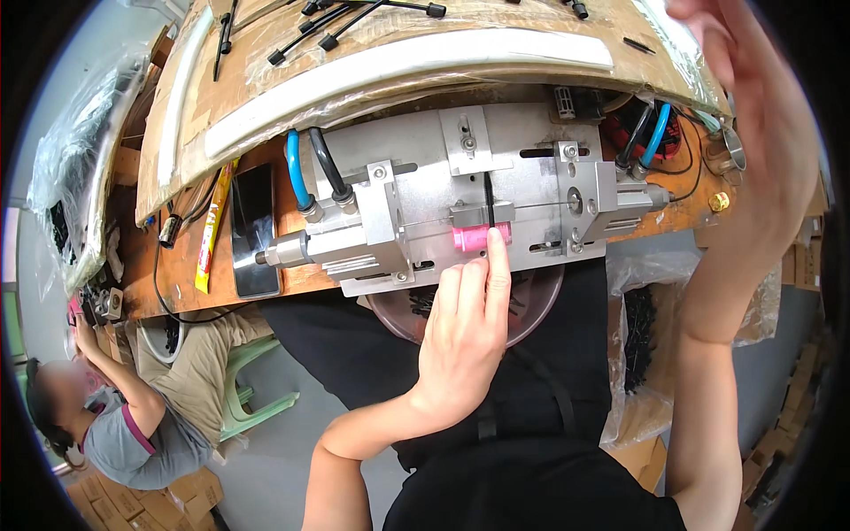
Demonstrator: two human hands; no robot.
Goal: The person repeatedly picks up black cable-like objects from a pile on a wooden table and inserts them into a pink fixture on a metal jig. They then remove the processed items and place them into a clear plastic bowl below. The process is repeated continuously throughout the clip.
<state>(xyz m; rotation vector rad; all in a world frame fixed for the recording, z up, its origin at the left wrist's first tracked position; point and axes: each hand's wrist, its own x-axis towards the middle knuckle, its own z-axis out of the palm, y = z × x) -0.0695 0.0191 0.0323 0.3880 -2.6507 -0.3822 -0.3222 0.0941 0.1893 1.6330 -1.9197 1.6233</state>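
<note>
My left hand (469, 314) reaches to the middle of a metal fixture (425, 146). Its index finger is stretched out, the tip at a pink block (469, 238) and the lower end of a thin black rod (490, 196). The other fingers are bent beneath; I see nothing held in them. The rod stands in line with a slotted plate (467, 142) behind it. At the upper right my right hand (753, 133) is raised, partly cut off by the picture's edge. Its visible fingers look apart, with nothing seen in them.
Clamp blocks (367, 234) with blue and black hoses flank the fixture. Black rods with knobs (341, 26) lie on a wrapped cardboard sheet (248, 88). A phone (256, 232) lies left on the wooden bench. A bowl (403, 323) sits below the fixture. Another person (133, 416) sits lower left.
</note>
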